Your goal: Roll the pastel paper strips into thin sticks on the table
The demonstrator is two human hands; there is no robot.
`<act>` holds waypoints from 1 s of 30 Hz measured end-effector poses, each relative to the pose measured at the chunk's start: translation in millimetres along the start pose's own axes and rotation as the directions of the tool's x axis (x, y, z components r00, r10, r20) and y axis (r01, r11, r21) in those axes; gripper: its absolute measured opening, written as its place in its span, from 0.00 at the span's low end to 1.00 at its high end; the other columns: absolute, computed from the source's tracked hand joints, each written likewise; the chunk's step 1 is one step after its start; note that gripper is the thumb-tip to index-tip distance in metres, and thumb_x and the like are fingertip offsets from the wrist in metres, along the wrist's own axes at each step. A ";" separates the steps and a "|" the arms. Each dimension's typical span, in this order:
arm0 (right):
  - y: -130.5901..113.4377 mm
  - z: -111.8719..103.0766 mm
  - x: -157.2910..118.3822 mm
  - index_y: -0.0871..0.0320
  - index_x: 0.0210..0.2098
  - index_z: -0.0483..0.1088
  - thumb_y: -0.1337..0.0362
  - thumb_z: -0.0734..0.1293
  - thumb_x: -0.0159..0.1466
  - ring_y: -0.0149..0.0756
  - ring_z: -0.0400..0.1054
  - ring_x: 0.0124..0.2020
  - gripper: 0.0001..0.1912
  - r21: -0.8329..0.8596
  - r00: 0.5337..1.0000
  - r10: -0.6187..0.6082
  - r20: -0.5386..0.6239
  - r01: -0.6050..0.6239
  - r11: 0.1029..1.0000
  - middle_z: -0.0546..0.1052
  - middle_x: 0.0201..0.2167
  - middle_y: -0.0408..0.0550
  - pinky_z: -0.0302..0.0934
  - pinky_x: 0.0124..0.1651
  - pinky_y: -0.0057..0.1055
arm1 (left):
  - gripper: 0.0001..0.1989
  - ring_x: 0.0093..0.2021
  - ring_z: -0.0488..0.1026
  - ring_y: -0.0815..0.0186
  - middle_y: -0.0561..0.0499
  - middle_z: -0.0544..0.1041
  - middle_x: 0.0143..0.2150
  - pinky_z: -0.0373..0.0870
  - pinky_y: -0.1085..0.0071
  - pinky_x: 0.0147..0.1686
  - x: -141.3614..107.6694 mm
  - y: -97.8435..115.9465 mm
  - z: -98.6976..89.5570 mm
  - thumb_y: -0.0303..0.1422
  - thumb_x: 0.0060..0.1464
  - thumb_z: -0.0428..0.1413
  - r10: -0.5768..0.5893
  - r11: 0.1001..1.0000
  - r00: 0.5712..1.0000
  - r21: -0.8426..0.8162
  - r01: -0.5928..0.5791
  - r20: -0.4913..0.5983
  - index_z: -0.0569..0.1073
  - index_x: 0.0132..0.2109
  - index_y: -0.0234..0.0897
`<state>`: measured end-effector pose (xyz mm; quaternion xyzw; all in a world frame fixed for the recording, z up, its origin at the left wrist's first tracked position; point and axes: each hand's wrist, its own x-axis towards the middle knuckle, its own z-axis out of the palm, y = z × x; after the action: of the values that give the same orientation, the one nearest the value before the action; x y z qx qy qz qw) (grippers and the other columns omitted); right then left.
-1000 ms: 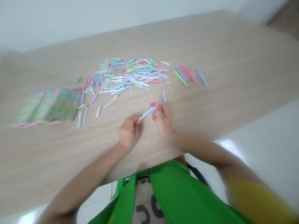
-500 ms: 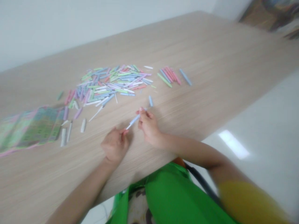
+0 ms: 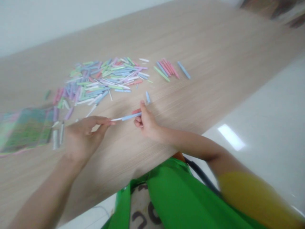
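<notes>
My left hand (image 3: 87, 135) pinches the free end of a thin white pen refill (image 3: 117, 119) between thumb and fingertips. Its other end meets a light blue pen barrel (image 3: 128, 117), and the two lie in one line just above the table. Curled fingers of my right hand (image 3: 148, 122) grip the barrel's far end, thumb pointing up. A short blue pen cap (image 3: 148, 97) lies on the table just beyond my right hand. Blur hides how far the refill sits inside the barrel.
Beyond my hands spreads a pile of pastel pen parts (image 3: 107, 78). Several pens (image 3: 168, 68) lie side by side to its right, with a single blue pen (image 3: 183, 70) beside them. A green printed plastic packet (image 3: 26, 130) lies at left, near grey-white pieces (image 3: 55, 139).
My left hand has drawn away to the left, and more of the white refill shows between the hands. The barrel has turned closer to level. The camera view has shifted slightly.
</notes>
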<state>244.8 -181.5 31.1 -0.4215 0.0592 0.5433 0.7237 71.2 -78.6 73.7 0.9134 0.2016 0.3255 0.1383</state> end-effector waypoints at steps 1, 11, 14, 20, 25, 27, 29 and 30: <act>-0.8 0.1 -0.6 0.56 0.23 0.64 0.47 0.58 0.72 0.24 0.45 0.12 0.27 0.014 1.000 0.023 0.006 -0.023 1.000 0.53 0.11 0.34 0.39 0.16 0.25 | 0.03 0.35 0.82 0.59 0.56 0.85 0.35 0.75 0.63 0.31 5.9 5.8 -6.8 0.39 0.55 0.65 -0.016 0.999 0.999 -0.032 0.017 0.035 0.83 0.38 0.50; -5.0 3.9 -12.5 0.55 0.24 0.56 0.54 0.58 0.74 0.21 0.39 0.11 0.23 0.025 0.992 0.108 0.066 -0.109 0.994 0.55 0.12 0.32 0.35 0.15 0.23 | 0.20 0.32 0.82 0.63 0.52 0.83 0.30 0.79 0.66 0.37 37.7 48.6 46.0 0.39 0.53 0.67 -0.423 0.659 0.890 -0.732 0.173 -0.171 0.77 0.51 0.39; -5.4 1.7 -13.6 0.55 0.24 0.57 0.53 0.55 0.74 0.22 0.38 0.12 0.23 -0.026 0.990 0.110 0.090 -0.108 0.994 0.51 0.11 0.31 0.36 0.16 0.23 | 0.19 0.31 0.81 0.65 0.51 0.83 0.30 0.78 0.69 0.34 39.6 52.4 67.9 0.47 0.57 0.62 -0.526 0.497 0.847 -0.836 0.233 -0.077 0.76 0.47 0.37; 9.0 2.9 -14.5 0.55 0.25 0.57 0.61 0.56 0.71 0.23 0.36 0.12 0.17 -0.067 0.981 0.139 0.136 -0.131 0.989 0.50 0.11 0.31 0.33 0.16 0.24 | 0.22 0.19 0.69 0.71 0.58 0.68 0.18 0.66 0.76 0.21 35.0 69.3 104.0 0.53 0.63 0.52 -0.710 0.204 0.704 -0.953 0.224 0.014 0.66 0.32 0.39; 9.7 1.6 -12.2 0.56 0.31 0.64 0.66 0.60 0.65 0.23 0.51 0.13 0.06 -0.295 0.990 0.132 0.057 -0.109 0.949 0.64 0.14 0.34 0.43 0.19 0.21 | 0.22 0.12 0.46 0.75 0.64 0.49 0.15 0.49 0.76 0.14 54.9 58.1 101.9 0.49 0.65 0.50 -0.788 -0.009 0.608 -0.990 0.144 0.096 0.58 0.29 0.41; 3.2 -0.1 -11.6 0.56 0.38 0.67 0.67 0.60 0.63 0.25 0.61 0.17 0.06 -0.383 0.992 0.121 0.043 -0.096 0.919 0.72 0.19 0.39 0.50 0.22 0.21 | 0.20 0.12 0.43 0.75 0.63 0.47 0.15 0.46 0.76 0.14 61.5 48.7 94.5 0.46 0.66 0.48 -0.768 -0.083 0.617 -0.982 0.171 0.173 0.59 0.28 0.41; -3.8 -2.0 -10.7 0.55 0.40 0.67 0.66 0.61 0.61 0.28 0.68 0.22 0.08 -0.434 0.992 0.116 0.056 -0.081 0.897 0.77 0.25 0.42 0.55 0.24 0.22 | 0.18 0.12 0.42 0.75 0.63 0.46 0.15 0.44 0.76 0.13 62.9 40.6 88.2 0.44 0.66 0.49 -0.703 -0.140 0.662 -0.963 0.228 0.259 0.62 0.29 0.40; -6.8 -2.8 -9.8 0.55 0.40 0.68 0.66 0.62 0.60 0.29 0.70 0.24 0.08 -0.450 0.994 0.096 0.059 -0.060 0.891 0.77 0.28 0.42 0.56 0.25 0.23 | 0.18 0.12 0.42 0.75 0.63 0.46 0.15 0.43 0.76 0.13 61.4 37.5 86.1 0.43 0.65 0.50 -0.657 -0.152 0.694 -0.953 0.261 0.295 0.64 0.29 0.40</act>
<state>247.6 -191.0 38.3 -0.5520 -0.0794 0.5872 0.5867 181.0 -93.9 56.6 0.3655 0.2619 0.4262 0.7850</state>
